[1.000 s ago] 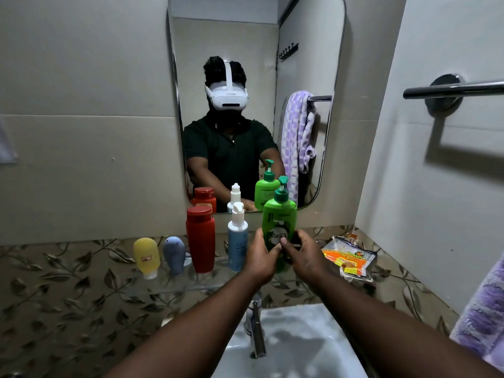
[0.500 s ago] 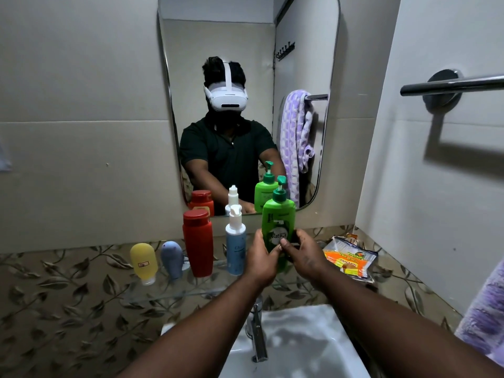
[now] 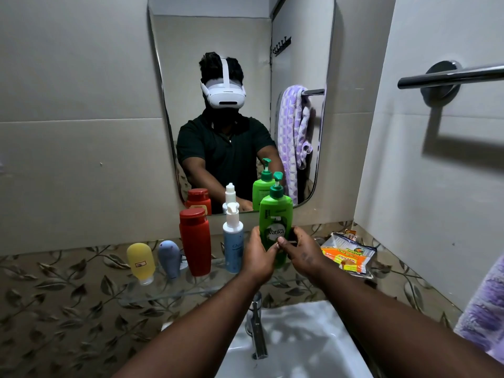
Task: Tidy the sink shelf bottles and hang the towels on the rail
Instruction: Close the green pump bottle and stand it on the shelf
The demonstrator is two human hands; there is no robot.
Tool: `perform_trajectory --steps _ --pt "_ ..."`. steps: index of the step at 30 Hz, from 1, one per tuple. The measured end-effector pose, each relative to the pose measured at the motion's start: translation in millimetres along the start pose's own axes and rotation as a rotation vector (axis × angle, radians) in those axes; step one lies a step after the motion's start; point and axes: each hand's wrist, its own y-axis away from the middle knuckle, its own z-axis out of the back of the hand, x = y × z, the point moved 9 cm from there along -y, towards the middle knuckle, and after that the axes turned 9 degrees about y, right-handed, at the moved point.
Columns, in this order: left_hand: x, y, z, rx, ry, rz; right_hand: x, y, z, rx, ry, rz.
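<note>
A green pump bottle stands upright on the glass shelf below the mirror. My left hand grips its lower left side and my right hand grips its lower right side. To its left stand a white-capped blue spray bottle, a tall red bottle, a small grey-blue tube and a small yellow tube. A purple towel shows at the right edge, below the chrome towel rail.
An orange and clear packet lies on the shelf's right end. The chrome tap and white sink sit under my forearms. The mirror shows a person and a purple towel hung on a rail.
The view has shifted slightly. Both hands still hold the green pump bottle upright at the same spot on the shelf; the other bottles have not moved.
</note>
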Motion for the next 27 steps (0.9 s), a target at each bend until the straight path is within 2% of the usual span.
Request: perform_trajectory --steps 27 --pt "-9 35 7 -0.073 -0.263 -0.014 -4 5 -5 -0.044 0.092 -0.055"
